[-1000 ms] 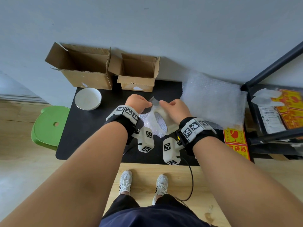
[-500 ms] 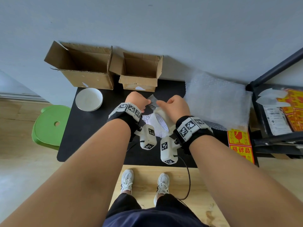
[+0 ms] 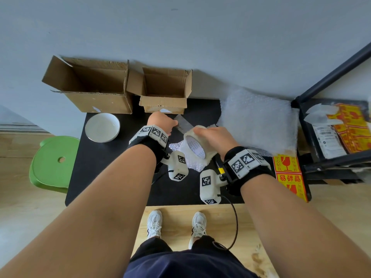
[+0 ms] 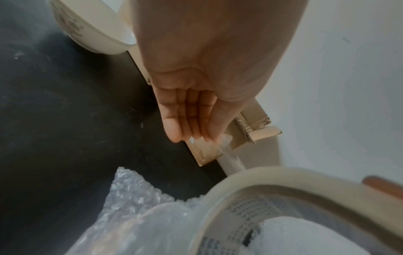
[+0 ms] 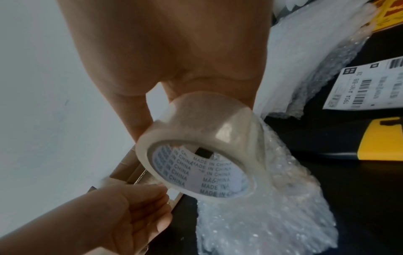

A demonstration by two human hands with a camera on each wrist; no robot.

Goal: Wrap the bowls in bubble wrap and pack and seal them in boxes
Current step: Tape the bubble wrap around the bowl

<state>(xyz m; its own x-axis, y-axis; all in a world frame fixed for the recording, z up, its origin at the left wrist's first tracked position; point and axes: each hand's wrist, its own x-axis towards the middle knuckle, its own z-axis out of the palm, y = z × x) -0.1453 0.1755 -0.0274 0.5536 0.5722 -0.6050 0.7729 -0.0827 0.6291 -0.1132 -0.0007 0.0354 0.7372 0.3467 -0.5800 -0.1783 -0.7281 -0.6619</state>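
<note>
My right hand (image 3: 206, 135) grips a roll of clear packing tape (image 3: 195, 146) above a bubble-wrapped bundle (image 3: 193, 164) lying on the black table (image 3: 112, 173). My left hand (image 3: 170, 124) pinches the free end of the tape, and a short strip (image 3: 182, 123) stretches from it to the roll. In the left wrist view the strip (image 4: 229, 155) runs from the fingertips (image 4: 191, 132) to the roll (image 4: 305, 193). In the right wrist view the roll (image 5: 202, 151) hangs over the bundle (image 5: 272, 215). An unwrapped white bowl (image 3: 102, 127) sits at the table's left.
Two open cardboard boxes, a large one (image 3: 90, 91) and a small one (image 3: 164, 93), stand at the table's back edge against the wall. Bubble wrap sheets (image 3: 259, 121) are stacked at right. Fragile stickers (image 3: 289, 175) and a black shelf (image 3: 331, 161) with labels lie further right. A green stool (image 3: 52, 163) stands left.
My left hand has drawn the tape end away from the roll toward the small box, so a longer strip shows. The right hand and roll have shifted slightly right.
</note>
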